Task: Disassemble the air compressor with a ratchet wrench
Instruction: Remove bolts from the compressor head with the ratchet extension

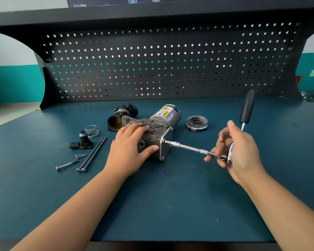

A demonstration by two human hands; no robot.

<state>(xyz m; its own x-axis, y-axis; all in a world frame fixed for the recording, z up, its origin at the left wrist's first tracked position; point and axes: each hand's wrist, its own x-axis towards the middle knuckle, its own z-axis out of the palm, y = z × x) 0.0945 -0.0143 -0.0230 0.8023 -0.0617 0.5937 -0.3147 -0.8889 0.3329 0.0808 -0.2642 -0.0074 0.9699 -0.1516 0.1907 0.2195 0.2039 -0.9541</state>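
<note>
Air compressor is gripped by left hand; ratchet wrench, tip against it, is clasped by right hand.

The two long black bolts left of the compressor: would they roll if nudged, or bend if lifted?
Probably they'd roll: the long bolts have slim round shanks on a flat bench mat, though their wider heads would likely curve the path. They look like solid metal, so probably stiff and weighty for their thinness.
</note>
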